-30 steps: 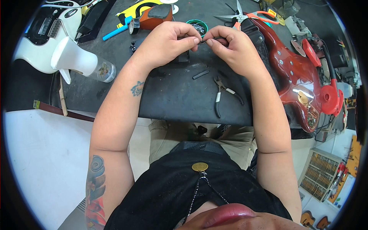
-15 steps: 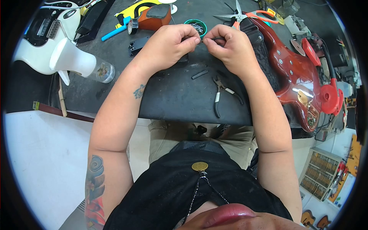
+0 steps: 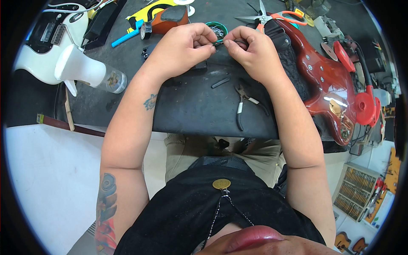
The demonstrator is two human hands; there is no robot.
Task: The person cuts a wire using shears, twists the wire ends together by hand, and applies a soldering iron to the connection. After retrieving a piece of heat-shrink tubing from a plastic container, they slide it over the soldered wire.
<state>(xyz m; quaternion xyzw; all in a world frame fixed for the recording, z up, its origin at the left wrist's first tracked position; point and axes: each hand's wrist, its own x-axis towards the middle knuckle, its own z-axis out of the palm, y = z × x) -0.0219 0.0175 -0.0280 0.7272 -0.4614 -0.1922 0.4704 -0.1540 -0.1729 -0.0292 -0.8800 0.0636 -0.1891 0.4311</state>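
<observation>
My left hand [image 3: 185, 49] is closed, its thumb and fingers curled together at the back of the black work mat [image 3: 191, 106]. Whatever it pinches is too small to make out. Across a narrow gap, my right hand [image 3: 253, 53] grips a thin dark strand [image 3: 242, 41], partly hidden by the fingers. Just behind both hands stands a round green dish [image 3: 217, 23] with small shiny pieces inside. Nearer me lie a short black tube [image 3: 220, 83] and a pair of side cutters [image 3: 240, 106] with dark handles, jaws pointing away.
A glossy red guitar body [image 3: 329, 83] lies on the right, beside orange-handled scissors [image 3: 289, 18]. On the left are a white spray bottle [image 3: 80, 66] and a white guitar body [image 3: 32, 63]. A brown block [image 3: 170, 21] sits behind my left hand.
My left hand has shifted slightly up and left, so the fingertips, nearly touching before, are now farther apart. The right hand has moved only a little.
</observation>
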